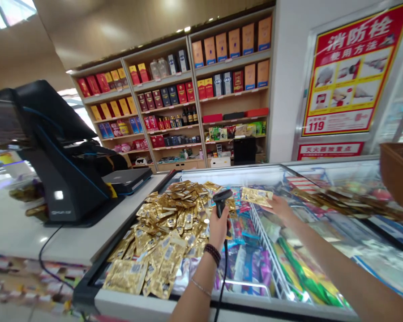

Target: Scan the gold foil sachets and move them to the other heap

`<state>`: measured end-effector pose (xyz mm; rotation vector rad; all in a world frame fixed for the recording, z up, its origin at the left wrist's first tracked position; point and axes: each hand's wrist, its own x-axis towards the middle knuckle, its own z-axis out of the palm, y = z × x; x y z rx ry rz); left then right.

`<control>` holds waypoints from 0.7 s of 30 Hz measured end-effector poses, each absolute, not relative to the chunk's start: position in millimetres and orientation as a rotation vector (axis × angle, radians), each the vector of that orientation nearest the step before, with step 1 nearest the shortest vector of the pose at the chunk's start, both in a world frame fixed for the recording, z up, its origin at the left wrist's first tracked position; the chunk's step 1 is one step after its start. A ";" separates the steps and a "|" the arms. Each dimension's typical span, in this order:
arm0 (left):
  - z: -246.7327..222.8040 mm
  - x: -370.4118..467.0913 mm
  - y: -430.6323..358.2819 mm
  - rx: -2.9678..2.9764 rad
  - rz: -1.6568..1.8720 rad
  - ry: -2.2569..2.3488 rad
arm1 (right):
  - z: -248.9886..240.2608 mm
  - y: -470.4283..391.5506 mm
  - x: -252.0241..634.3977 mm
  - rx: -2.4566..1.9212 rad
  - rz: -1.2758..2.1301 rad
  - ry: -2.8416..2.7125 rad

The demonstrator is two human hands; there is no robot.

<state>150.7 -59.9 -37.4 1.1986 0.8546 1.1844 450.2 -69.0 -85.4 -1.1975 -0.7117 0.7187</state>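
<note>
A black barcode scanner (222,195) stands upright in my left hand (218,226), its fingers wrapped round the handle and its cord hanging down past my wrist. My right hand (279,209) pinches the end of a flat gold foil packet (255,197), held just right of the scanner head above the freezer glass. Left of my left hand, a large heap of similar gold packets (174,214) covers the glass top. To the right of my right hand lies another pile of gold packets (349,203), somewhat blurred.
Under the glass of the chest freezer (195,308) are coloured packages and a white wire basket (265,241). A black checkout terminal (67,165) stands on the left counter (13,219). A brown pot (399,174) is at the right edge. Shelves (201,107) of boxes line the back wall.
</note>
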 end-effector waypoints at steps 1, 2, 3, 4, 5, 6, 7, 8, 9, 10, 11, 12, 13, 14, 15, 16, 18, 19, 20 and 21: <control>-36.3 159.9 -64.3 1.212 1.158 0.824 | -85.9 -79.6 458.4 -1.205 0.723 -0.682; -34.7 169.9 -68.9 1.228 1.127 0.789 | -86.8 -89.6 465.6 -1.207 0.735 -0.651; -32.9 180.5 -73.7 1.244 1.098 0.751 | -88.1 -98.6 471.7 -1.198 0.752 -0.632; -30.7 191.5 -78.5 1.256 1.075 0.717 | -89.6 -106.5 476.9 -1.176 0.763 -0.635; -28.5 202.6 -83.2 1.265 1.056 0.690 | -91.2 -113.0 481.1 -1.150 0.771 -0.651; -26.3 213.6 -87.5 1.272 1.040 0.668 | -92.7 -118.1 484.8 -1.129 0.769 -0.672; -24.6 224.1 -91.4 1.277 1.028 0.650 | -94.0 -121.7 487.9 -1.120 0.752 -0.678; -23.5 233.8 -94.8 1.280 1.019 0.638 | -94.7 -124.0 490.9 -1.122 0.728 -0.668; -23.4 242.6 -97.5 1.283 1.012 0.635 | -94.9 -125.4 493.8 -1.132 0.699 -0.643; -24.4 250.1 -99.7 1.287 1.004 0.639 | -94.4 -126.3 497.0 -1.146 0.674 -0.616; -26.6 256.2 -101.4 1.293 0.996 0.645 | -93.3 -127.2 500.3 -1.160 0.660 -0.599; -29.9 260.8 -102.8 1.301 0.985 0.647 | -91.8 -128.3 503.9 -1.172 0.656 -0.597; -33.8 263.9 -104.1 1.309 0.973 0.643 | -89.9 -129.7 507.4 -1.184 0.657 -0.607; -38.1 265.8 -105.6 1.319 0.957 0.630 | -87.9 -131.6 510.5 -1.193 0.656 -0.624; -42.1 266.4 -107.3 1.326 0.942 0.614 | -86.0 -133.6 513.0 -1.198 0.647 -0.638; -45.4 266.0 -109.3 1.332 0.925 0.596 | -84.3 -135.5 514.7 -1.199 0.634 -0.648; -48.9 263.7 -114.5 1.341 0.888 0.578 | -82.3 -137.7 515.0 -1.197 0.606 -0.651; -49.0 262.2 -117.2 1.345 0.872 0.578 | -81.9 -137.8 513.9 -1.196 0.595 -0.653; -48.2 260.9 -119.9 1.349 0.860 0.579 | -81.9 -137.1 512.2 -1.201 0.583 -0.656; -47.2 259.8 -122.2 1.352 0.854 0.581 | -82.3 -135.7 510.1 -1.213 0.569 -0.658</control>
